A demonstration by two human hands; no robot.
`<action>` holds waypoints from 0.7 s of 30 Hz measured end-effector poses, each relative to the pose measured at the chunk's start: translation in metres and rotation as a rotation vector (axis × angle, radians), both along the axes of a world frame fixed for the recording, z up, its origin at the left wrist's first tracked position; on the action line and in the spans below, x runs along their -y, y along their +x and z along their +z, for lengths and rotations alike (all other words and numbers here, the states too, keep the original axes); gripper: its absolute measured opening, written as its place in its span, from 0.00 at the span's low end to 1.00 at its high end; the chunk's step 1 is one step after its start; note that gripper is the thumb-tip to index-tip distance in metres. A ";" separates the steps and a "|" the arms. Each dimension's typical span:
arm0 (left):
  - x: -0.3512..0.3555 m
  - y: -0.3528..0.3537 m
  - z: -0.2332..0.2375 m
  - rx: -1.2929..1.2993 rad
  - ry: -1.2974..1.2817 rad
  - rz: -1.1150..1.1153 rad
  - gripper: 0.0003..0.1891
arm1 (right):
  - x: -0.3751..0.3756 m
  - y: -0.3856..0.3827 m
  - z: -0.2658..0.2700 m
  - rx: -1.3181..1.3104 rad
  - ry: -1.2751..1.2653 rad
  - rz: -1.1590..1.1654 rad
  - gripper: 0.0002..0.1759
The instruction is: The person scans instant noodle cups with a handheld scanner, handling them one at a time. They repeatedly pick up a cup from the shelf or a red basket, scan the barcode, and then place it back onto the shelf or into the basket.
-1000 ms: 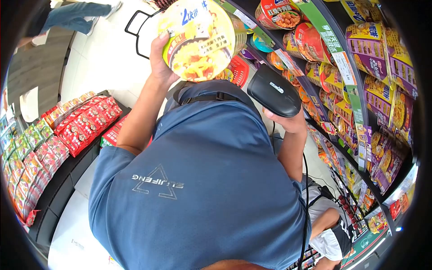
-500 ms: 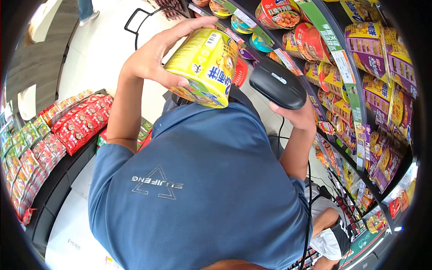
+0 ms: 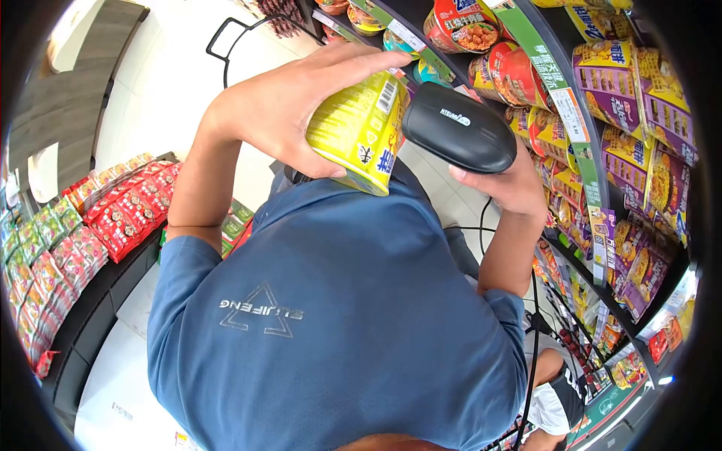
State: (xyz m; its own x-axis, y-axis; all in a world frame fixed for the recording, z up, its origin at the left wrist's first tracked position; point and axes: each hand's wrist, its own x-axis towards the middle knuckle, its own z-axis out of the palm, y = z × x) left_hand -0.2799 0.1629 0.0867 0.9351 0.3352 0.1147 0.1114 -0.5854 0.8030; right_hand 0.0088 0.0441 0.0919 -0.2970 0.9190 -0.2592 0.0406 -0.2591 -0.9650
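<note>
1. I am watching the left hand (image 3: pixel 278 105) wrapping its fingers over the top and its thumb underneath a round yellow instant-noodle bowl (image 3: pixel 357 135), clamping it firmly.
2. The hand is keeping the bowl raised above the chest of the blue T-shirt (image 3: pixel 338 316), in front of the curved snack shelf with green price strips (image 3: pixel 560 98).
3. The bowl is lying tipped on its side, its axis running roughly across the picture and its printed wall facing me; I cannot tell which end is the lid.
4. Its white barcode label (image 3: pixel 387 95) is sitting at the upper right edge, pointing toward the scanner.
5. The right hand (image 3: pixel 515 188) is gripping a black plastic handheld barcode scanner (image 3: pixel 459 128) from below, fingers closed round it.
6. The scanner's head is stretching from lower right to upper left, its nose just beside the barcode; I cannot tell whether they are touching.
7. A thin black cable (image 3: pixel 530 331) is hanging down past the right forearm.
8. Rows of red snack packets (image 3: pixel 128 210) are lying on a low display at the left.
</note>
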 end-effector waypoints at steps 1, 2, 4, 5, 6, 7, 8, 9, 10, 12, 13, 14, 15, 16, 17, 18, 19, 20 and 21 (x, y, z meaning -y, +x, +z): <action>-0.001 0.001 -0.001 0.001 -0.002 0.001 0.58 | -0.001 0.001 0.001 0.040 0.020 0.047 0.31; -0.001 0.001 -0.003 0.014 0.017 0.002 0.58 | -0.002 0.000 0.002 0.040 0.017 0.047 0.31; -0.002 0.001 -0.007 0.027 0.035 0.002 0.58 | -0.001 0.000 0.004 0.069 -0.030 0.015 0.31; -0.005 0.000 -0.011 0.040 -0.005 0.022 0.57 | 0.001 0.001 0.003 0.070 -0.031 0.015 0.31; -0.007 -0.001 -0.017 0.053 -0.047 0.043 0.57 | 0.004 0.002 0.000 0.046 -0.006 -0.036 0.31; -0.010 -0.004 -0.023 0.054 -0.049 0.044 0.57 | 0.008 0.004 -0.004 0.022 0.020 -0.086 0.31; -0.014 -0.007 -0.031 0.083 -0.181 0.112 0.54 | 0.012 0.009 -0.011 0.022 0.018 -0.085 0.31; -0.018 -0.010 -0.041 0.112 -0.312 0.178 0.52 | 0.018 0.016 -0.020 0.022 -0.034 -0.111 0.30; -0.021 -0.014 -0.056 0.112 -0.313 0.176 0.52 | 0.023 0.021 -0.028 0.021 -0.086 -0.138 0.29; -0.025 -0.019 -0.086 0.282 -0.774 0.438 0.38 | 0.033 0.021 -0.036 -0.023 -0.159 -0.201 0.27; -0.028 -0.018 -0.094 0.279 -0.776 0.433 0.38 | 0.038 0.021 -0.041 -0.068 -0.232 -0.261 0.25; -0.031 -0.014 -0.098 0.345 -1.064 0.607 0.35 | 0.042 0.020 -0.047 -0.069 -0.233 -0.266 0.25; -0.033 -0.010 -0.102 0.408 -1.353 0.783 0.31 | 0.045 0.019 -0.052 -0.044 -0.215 -0.275 0.23; -0.038 -0.005 -0.107 0.406 -1.352 0.780 0.31 | 0.047 0.016 -0.055 -0.019 -0.194 -0.283 0.21; -0.046 0.002 -0.113 0.499 -1.308 0.814 0.29 | 0.049 0.012 -0.054 -0.013 -0.212 -0.310 0.20; -0.056 0.007 -0.119 0.591 -1.263 0.847 0.28 | 0.050 0.010 -0.055 -0.013 -0.209 -0.314 0.20; -0.070 0.010 -0.127 0.601 -1.312 0.861 0.28 | 0.052 0.009 -0.056 -0.011 -0.224 -0.310 0.19; -0.080 0.016 -0.126 0.582 -1.346 0.836 0.28 | 0.054 0.008 -0.058 -0.009 -0.238 -0.306 0.19; -0.082 0.027 -0.111 0.621 -1.344 0.827 0.28 | 0.055 0.007 -0.059 -0.005 -0.239 -0.308 0.18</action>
